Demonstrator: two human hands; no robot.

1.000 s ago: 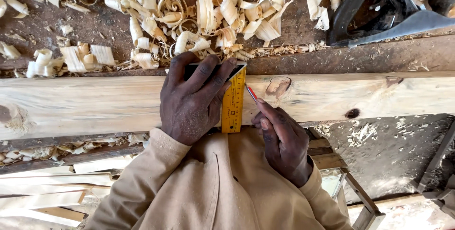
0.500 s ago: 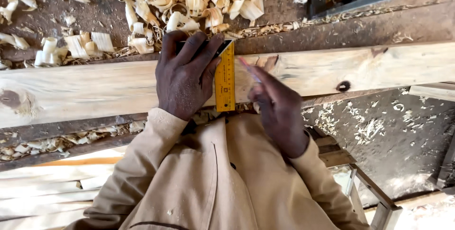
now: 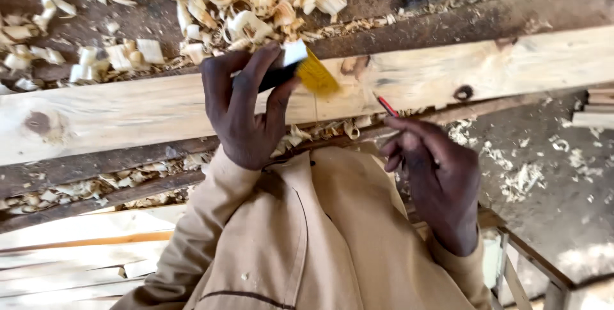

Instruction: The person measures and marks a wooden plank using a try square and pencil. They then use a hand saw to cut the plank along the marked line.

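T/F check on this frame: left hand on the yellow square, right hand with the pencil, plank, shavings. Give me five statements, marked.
1. The left hand holds the yellow try square over the pale plank. True.
2. The right hand presses the red pencil onto the square's blade. False: hand and pencil are off the plank's near edge, apart from the square.
3. Curled wood shavings lie beyond the plank. True.
4. The plank has no knots. False: a dark knot shows toward its right end.
5. The person wears a tan jacket. True.
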